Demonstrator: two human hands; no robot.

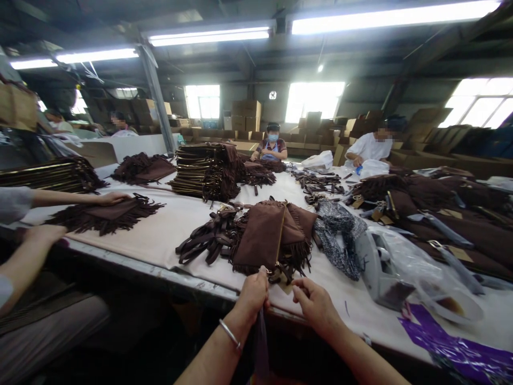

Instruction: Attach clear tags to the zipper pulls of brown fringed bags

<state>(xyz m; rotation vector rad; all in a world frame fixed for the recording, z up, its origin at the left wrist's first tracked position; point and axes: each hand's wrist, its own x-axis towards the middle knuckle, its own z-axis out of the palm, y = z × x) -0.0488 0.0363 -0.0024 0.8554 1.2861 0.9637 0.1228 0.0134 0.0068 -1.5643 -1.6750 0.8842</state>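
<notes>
A brown fringed pouch (256, 235) with a gold zip lies in front of me, on top of more brown fringed fabric. My left hand (253, 294), a bangle on its wrist, pinches at the zip end by the pouch's lower right corner, where a small metal piece shows. A thin translucent strip (262, 342) hangs below that hand. My right hand (316, 305) is closed, fingers curled, beside a tan tag (285, 287); whether it grips the tag is hidden. Dark straps (212, 235) are heaped left of the pouch.
A speckled grey cloth (340, 235), a tape dispenser (380, 267) and purple plastic (452, 342) lie to the right. Stacked zipped pouches (204, 171) stand behind. At left, a co-worker's hand (114, 199) rests on a fringed piece (108, 214). Other people sit across the table.
</notes>
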